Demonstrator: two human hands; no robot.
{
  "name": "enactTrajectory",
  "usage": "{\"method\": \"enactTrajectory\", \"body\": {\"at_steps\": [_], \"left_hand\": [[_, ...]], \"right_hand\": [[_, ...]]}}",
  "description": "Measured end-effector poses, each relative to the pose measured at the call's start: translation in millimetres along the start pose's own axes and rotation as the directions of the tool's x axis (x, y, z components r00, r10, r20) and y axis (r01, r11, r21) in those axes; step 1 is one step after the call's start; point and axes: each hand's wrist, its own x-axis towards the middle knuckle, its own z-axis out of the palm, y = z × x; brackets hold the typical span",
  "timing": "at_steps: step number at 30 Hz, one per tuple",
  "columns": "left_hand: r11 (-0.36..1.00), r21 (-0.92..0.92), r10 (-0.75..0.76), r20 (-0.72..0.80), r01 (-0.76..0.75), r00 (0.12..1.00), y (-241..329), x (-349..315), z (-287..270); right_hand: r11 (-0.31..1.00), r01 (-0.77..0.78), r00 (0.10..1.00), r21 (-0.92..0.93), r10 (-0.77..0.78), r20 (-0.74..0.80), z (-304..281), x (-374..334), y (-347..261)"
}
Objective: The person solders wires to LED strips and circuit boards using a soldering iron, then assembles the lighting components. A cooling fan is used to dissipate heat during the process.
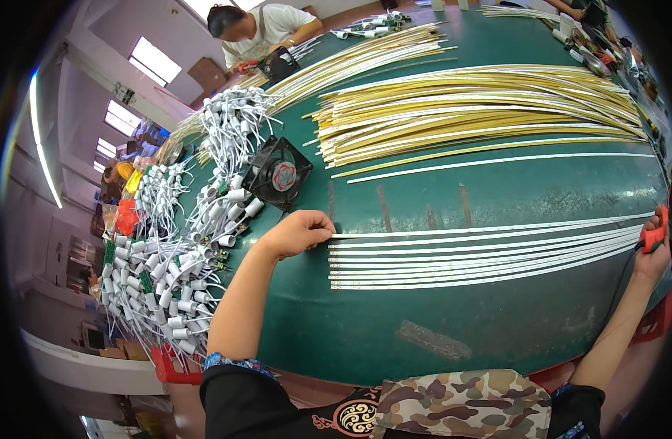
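My left hand (301,233) is closed in a pinch on the left end of a thin white LED strip (453,231). That strip stretches across the green table to the right, slightly apart from the row below it. Several more white strips (453,270) lie side by side just nearer to me, their left ends lined up. At their far right ends, my right hand (654,256) is wrapped round a red-handled tool (654,233) with a dark cord. The tool's tip is hard to make out, and whether these fingers also touch the strip cannot be told.
A heap of white lamp caps with wires (167,285) covers the table's left side. Beside it stands a black fan (279,174). Yellow-and-white strips (482,110) are piled farther back. Across the table sits another person (266,36). Mixed parts (595,58) lie at the far right.
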Motion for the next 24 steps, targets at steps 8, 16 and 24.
{"method": "enactTrajectory", "body": {"at_steps": [8, 16, 24], "left_hand": [[0.912, 0.41, 0.006, -0.026, 0.006, 1.0, 24.9, 8.4, 6.1], [0.799, 0.598, -0.058, -0.034, 0.067, 0.998, 35.5, 20.1, 1.0], [0.882, 0.448, 0.304, -0.306, -0.146, 0.902, 29.6, 74.3, 5.7]], "right_hand": [[1.0, -0.001, 0.999, -0.027, 0.002, 0.033, -1.9, 3.9, -2.5], [0.994, 0.061, 0.998, -0.096, -0.064, -0.028, 40.6, -20.0, -0.6], [0.987, 0.064, 0.998, -0.15, -0.065, -0.002, 40.4, -19.5, 2.1]]}}
